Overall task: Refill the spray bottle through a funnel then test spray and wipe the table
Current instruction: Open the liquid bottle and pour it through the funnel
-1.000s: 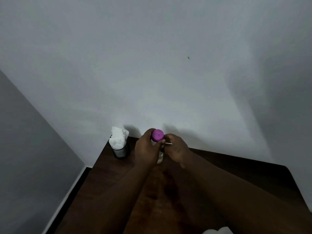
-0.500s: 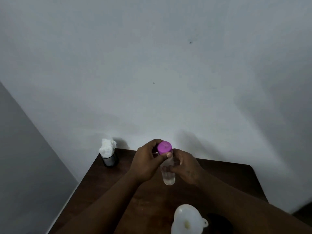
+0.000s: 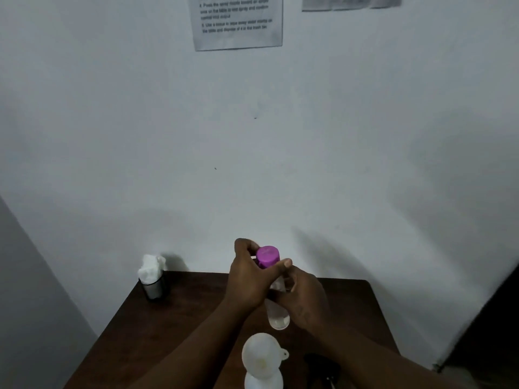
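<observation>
Above a dark table (image 3: 174,318), a wall notice (image 3: 238,23) at 12 o'clock partly reads "Use a tissue to wipe away water". The left hand (image 3: 247,279) grips the purple cap (image 3: 268,255) of a clear bottle (image 3: 278,315) whose body the right hand (image 3: 304,299) clasps. At 6 o'clock a white funnel (image 3: 261,357) sits in the spray bottle (image 3: 264,381); pouring, spraying and wiping appear still ahead.

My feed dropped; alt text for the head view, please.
A clear bottle is held over a dark table: the left hand grips its purple cap, the right hand its body. A white funnel stands nearer the camera; a tissue holder sits back left.
</observation>
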Action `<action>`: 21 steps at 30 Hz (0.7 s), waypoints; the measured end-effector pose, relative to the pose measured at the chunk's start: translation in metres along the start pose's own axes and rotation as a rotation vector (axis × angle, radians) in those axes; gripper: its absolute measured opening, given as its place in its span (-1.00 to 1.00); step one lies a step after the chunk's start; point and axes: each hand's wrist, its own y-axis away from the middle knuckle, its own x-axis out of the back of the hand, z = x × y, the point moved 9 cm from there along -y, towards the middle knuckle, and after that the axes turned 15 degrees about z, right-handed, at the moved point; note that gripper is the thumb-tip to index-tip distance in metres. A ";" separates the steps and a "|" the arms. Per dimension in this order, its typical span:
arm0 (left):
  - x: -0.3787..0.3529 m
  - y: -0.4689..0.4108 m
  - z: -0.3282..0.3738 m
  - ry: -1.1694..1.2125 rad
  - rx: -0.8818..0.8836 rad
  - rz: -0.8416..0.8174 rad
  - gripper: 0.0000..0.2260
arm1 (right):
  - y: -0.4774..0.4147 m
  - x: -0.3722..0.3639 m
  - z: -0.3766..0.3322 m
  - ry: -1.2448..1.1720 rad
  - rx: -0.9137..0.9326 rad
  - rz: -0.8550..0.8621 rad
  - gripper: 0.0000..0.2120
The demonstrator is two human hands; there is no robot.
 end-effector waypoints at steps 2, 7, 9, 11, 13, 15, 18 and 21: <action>-0.014 0.009 0.013 0.094 -0.052 -0.164 -0.35 | 0.001 0.014 0.004 -0.024 -0.021 0.013 -0.42; -0.021 0.024 0.029 0.130 -0.145 -0.308 -0.44 | 0.001 0.043 0.013 -0.031 -0.027 0.061 -0.43; -0.020 0.027 0.033 0.134 -0.154 -0.305 -0.42 | 0.001 0.051 0.016 -0.017 -0.027 0.081 -0.44; -0.017 0.029 0.037 0.144 -0.176 -0.258 -0.43 | 0.003 0.057 0.018 -0.002 -0.023 0.097 -0.45; -0.012 0.028 0.038 0.122 -0.197 -0.188 -0.49 | 0.006 0.059 0.019 0.000 -0.009 0.096 -0.43; -0.012 0.026 0.039 0.078 -0.228 -0.163 -0.60 | 0.009 0.059 0.019 -0.002 -0.002 0.088 -0.43; -0.015 0.022 0.043 -0.020 -0.324 -0.165 -0.65 | 0.013 0.057 0.017 -0.007 0.003 0.082 -0.49; -0.015 0.017 0.048 -0.040 -0.337 -0.206 -0.61 | 0.016 0.056 0.012 -0.029 0.013 0.086 -0.56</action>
